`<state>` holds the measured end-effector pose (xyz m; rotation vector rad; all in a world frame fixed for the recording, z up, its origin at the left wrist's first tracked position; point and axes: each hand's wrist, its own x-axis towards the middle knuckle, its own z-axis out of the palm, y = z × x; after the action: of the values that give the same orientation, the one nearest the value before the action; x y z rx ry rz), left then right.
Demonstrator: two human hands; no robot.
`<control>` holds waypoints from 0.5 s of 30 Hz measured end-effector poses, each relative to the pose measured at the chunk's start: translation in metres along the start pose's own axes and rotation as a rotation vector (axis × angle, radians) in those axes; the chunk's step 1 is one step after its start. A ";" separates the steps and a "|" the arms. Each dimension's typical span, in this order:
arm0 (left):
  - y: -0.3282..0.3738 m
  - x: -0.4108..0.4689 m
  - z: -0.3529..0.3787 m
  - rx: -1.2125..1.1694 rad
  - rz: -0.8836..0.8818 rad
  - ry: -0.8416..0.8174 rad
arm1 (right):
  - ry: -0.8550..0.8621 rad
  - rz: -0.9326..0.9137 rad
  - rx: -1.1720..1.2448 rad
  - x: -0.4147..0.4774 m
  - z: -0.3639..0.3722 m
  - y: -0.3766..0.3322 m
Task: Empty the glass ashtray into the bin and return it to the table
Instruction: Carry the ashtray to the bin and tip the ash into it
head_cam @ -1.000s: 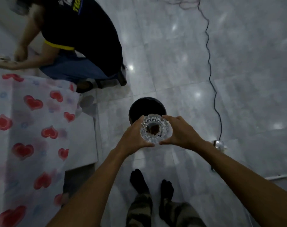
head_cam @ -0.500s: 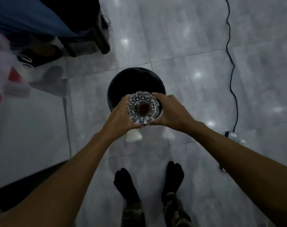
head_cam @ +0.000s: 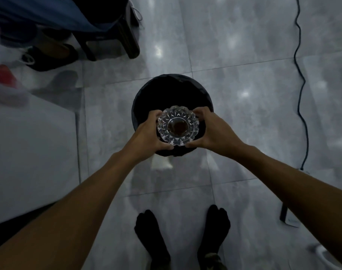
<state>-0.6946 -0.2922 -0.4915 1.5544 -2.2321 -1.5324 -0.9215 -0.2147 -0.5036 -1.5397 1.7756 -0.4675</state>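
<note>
Hands cup the glass ashtray [head_cam: 177, 126] from opposite sides. Left hand [head_cam: 148, 134] curls around the left rim, thumb at the near edge, fingers at the far edge. Right hand [head_cam: 213, 130] mirrors it on the right rim, thumb near, fingers far. Both grips closed snugly on the glass, palms against the scalloped wall.

Ashtray is round, no long axis. Opening faces up toward the camera, roughly level; not tipped. Dark brown residue sits in the centre well.

Ashtray is held in the air directly over the near half of the black bin [head_cam: 166, 88], which stands on the grey tiled floor [head_cam: 244, 45]. Bin interior too dark to read.

Wearer's feet in dark socks [head_cam: 152, 238] stand just short of the bin. Black cable [head_cam: 300, 78] runs down the floor at right. White table edge [head_cam: 29, 152] at left.
</note>
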 end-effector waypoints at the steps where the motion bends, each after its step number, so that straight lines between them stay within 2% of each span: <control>1: -0.002 0.000 0.000 0.004 -0.002 0.001 | -0.005 -0.002 0.006 0.001 0.002 0.000; 6: -0.010 0.003 0.001 -0.002 -0.024 -0.011 | -0.051 0.010 0.076 0.006 0.005 0.005; 11: -0.020 0.016 -0.008 -0.192 -0.155 -0.145 | -0.144 0.102 0.213 0.006 0.001 0.015; 15: -0.013 0.021 -0.022 -0.314 -0.208 -0.214 | -0.202 0.206 0.427 0.010 0.004 0.021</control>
<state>-0.6851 -0.3229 -0.5000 1.6317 -1.8423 -2.0778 -0.9340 -0.2187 -0.5235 -1.0571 1.5372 -0.5277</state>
